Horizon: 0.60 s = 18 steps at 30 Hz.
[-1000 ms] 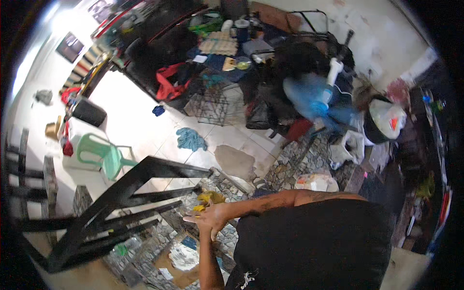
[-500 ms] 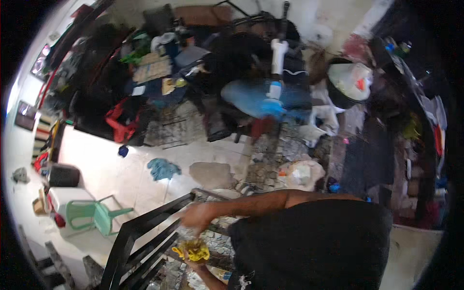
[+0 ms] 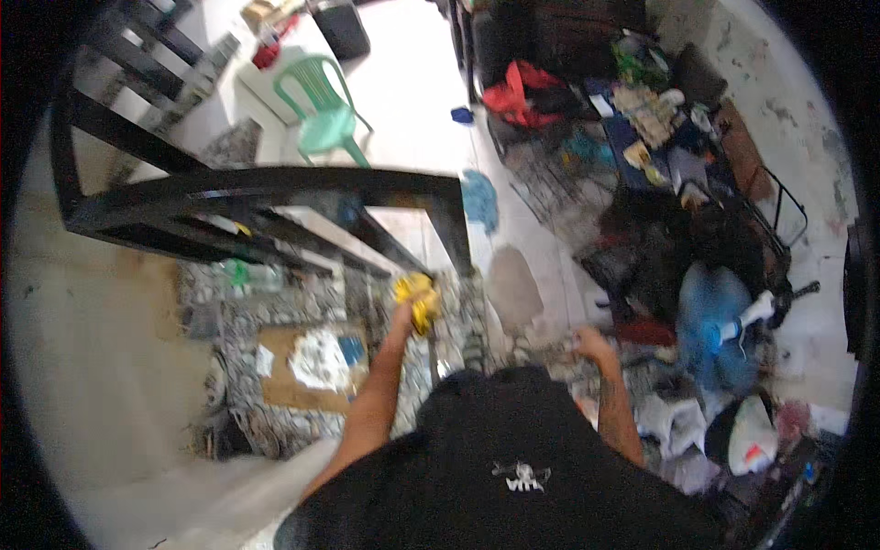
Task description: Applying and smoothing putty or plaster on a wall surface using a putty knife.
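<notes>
A crumpled yellow cloth is gripped in my left hand, with the arm stretched forward beside the black railing. The cloth hangs close to the railing's lower end; whether they touch I cannot tell. My right hand is out to the right above the stone-patterned floor. Its fingers look loosely apart with nothing in them, though they are a little blurred.
A green plastic chair stands beyond the railing. A blue cloth and a grey mat lie on the pale floor. Cardboard is at left. On the right are a blurred blue fan, a white bag and piled clutter.
My view has swung left, so the railing now crosses the upper left. My right hand has moved from near the railing to the right. The yellow cloth remains in my left hand.
</notes>
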Each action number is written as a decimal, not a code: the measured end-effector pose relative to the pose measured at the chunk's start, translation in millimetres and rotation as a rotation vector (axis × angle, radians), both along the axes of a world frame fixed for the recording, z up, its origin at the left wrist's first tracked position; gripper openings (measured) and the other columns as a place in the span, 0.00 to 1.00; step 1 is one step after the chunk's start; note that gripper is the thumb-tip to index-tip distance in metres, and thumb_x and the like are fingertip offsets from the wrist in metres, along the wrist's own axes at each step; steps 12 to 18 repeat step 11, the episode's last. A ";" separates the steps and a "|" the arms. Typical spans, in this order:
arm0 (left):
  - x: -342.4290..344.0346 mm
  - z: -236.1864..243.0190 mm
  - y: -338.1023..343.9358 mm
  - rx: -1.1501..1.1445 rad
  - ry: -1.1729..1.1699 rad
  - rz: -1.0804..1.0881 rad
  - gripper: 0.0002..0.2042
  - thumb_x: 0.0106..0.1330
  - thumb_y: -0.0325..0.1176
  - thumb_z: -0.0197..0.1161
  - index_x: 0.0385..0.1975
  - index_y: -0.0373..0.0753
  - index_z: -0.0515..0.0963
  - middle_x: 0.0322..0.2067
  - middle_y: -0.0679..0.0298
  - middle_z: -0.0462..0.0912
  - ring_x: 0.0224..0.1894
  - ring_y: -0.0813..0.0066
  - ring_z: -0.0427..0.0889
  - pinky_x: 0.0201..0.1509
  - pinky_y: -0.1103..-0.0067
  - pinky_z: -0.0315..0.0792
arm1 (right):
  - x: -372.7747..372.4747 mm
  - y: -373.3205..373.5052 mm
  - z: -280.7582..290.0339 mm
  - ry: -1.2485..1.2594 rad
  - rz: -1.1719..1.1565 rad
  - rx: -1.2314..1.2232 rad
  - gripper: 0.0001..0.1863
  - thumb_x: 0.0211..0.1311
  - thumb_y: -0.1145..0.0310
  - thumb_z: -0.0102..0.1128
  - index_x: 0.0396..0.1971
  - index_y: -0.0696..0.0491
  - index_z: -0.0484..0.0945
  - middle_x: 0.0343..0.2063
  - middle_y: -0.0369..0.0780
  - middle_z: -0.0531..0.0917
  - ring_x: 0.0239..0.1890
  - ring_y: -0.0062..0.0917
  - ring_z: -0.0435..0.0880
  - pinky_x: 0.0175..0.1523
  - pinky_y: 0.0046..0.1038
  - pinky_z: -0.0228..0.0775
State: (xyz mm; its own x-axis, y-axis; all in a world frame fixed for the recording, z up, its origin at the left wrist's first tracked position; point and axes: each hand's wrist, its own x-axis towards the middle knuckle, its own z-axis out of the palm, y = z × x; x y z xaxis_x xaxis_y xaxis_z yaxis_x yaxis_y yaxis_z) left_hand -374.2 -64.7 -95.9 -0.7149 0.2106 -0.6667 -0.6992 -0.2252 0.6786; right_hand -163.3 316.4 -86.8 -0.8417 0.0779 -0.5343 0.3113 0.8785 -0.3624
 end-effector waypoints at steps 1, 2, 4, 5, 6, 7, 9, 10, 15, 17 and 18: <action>-9.1 -19.4 -26.6 0.096 -0.043 -0.067 0.16 0.56 0.39 0.55 0.41 0.37 0.71 0.34 0.61 0.76 0.31 0.71 0.77 0.32 0.76 0.74 | 1.8 0.9 10.4 -0.044 -0.098 -0.038 0.27 0.35 0.61 0.66 0.39 0.56 0.72 0.35 0.46 0.77 0.38 0.35 0.76 0.42 0.32 0.67; -22.2 -42.3 -50.0 0.196 -0.071 -0.136 0.17 0.55 0.41 0.55 0.43 0.39 0.70 0.37 0.61 0.75 0.36 0.71 0.76 0.36 0.74 0.73 | -2.3 0.2 18.6 -0.073 -0.201 -0.069 0.26 0.36 0.60 0.66 0.38 0.56 0.72 0.34 0.46 0.77 0.38 0.36 0.76 0.42 0.33 0.67; -38.6 -65.9 -52.5 -0.151 0.030 -0.161 0.22 0.54 0.47 0.55 0.47 0.42 0.68 0.46 0.63 0.69 0.48 0.70 0.69 0.46 0.67 0.67 | 35.3 12.4 -5.7 -0.165 -0.498 -0.261 0.26 0.37 0.59 0.65 0.39 0.55 0.72 0.35 0.46 0.77 0.39 0.38 0.75 0.43 0.35 0.66; -43.3 -84.9 -64.1 -0.183 0.113 -0.241 0.24 0.54 0.49 0.55 0.48 0.45 0.66 0.50 0.63 0.66 0.51 0.69 0.65 0.49 0.66 0.63 | 51.4 17.3 -21.9 -0.206 -0.751 -0.479 0.27 0.39 0.58 0.64 0.41 0.53 0.71 0.36 0.47 0.76 0.41 0.39 0.74 0.45 0.36 0.65; -42.4 -112.0 -90.1 -0.227 0.200 -0.291 0.26 0.53 0.52 0.55 0.50 0.47 0.64 0.53 0.63 0.63 0.55 0.68 0.61 0.52 0.64 0.60 | 66.6 12.9 -33.2 -0.219 -0.748 -0.471 0.27 0.39 0.58 0.64 0.41 0.53 0.71 0.36 0.47 0.76 0.41 0.39 0.74 0.45 0.36 0.65; -33.0 -136.8 -135.7 -0.395 0.290 -0.497 0.26 0.51 0.52 0.55 0.49 0.46 0.66 0.51 0.61 0.65 0.53 0.65 0.63 0.52 0.65 0.60 | 89.6 5.3 -43.5 -0.096 -0.527 -0.265 0.26 0.40 0.53 0.61 0.40 0.52 0.72 0.34 0.47 0.77 0.38 0.39 0.75 0.43 0.35 0.66; 4.5 -173.9 -176.6 -0.878 0.280 -0.942 0.24 0.49 0.50 0.56 0.45 0.44 0.70 0.48 0.56 0.69 0.49 0.60 0.67 0.52 0.68 0.61 | 138.6 -1.4 -87.9 -0.114 -0.398 -0.059 0.24 0.42 0.50 0.58 0.38 0.50 0.74 0.35 0.49 0.77 0.37 0.33 0.76 0.43 0.32 0.66; 4.5 -185.8 -153.1 -1.149 0.212 -1.231 0.22 0.49 0.48 0.57 0.42 0.43 0.73 0.45 0.53 0.71 0.47 0.58 0.69 0.52 0.70 0.61 | 173.6 -11.5 -112.6 -0.259 -0.560 -0.014 0.22 0.42 0.52 0.58 0.36 0.49 0.76 0.39 0.49 0.75 0.40 0.28 0.76 0.45 0.31 0.65; 14.5 -189.6 -129.1 -1.157 0.335 -1.470 0.21 0.49 0.48 0.56 0.39 0.41 0.74 0.43 0.52 0.73 0.46 0.58 0.70 0.52 0.71 0.61 | 191.7 -3.7 -120.4 -0.278 -0.611 0.018 0.22 0.42 0.52 0.58 0.36 0.49 0.76 0.39 0.49 0.75 0.40 0.28 0.76 0.45 0.31 0.65; 14.5 -189.6 -129.1 -1.157 0.335 -1.470 0.21 0.49 0.48 0.56 0.39 0.41 0.74 0.43 0.52 0.73 0.46 0.58 0.70 0.52 0.71 0.61 | 191.7 -3.7 -120.4 -0.278 -0.611 0.018 0.22 0.42 0.52 0.58 0.36 0.49 0.76 0.39 0.49 0.75 0.40 0.28 0.76 0.45 0.31 0.65; 14.5 -189.6 -129.1 -1.157 0.335 -1.470 0.21 0.49 0.48 0.56 0.39 0.41 0.74 0.43 0.52 0.73 0.46 0.58 0.70 0.52 0.71 0.61 | 191.7 -3.7 -120.4 -0.278 -0.611 0.018 0.22 0.42 0.52 0.58 0.36 0.49 0.76 0.39 0.49 0.75 0.40 0.28 0.76 0.45 0.31 0.65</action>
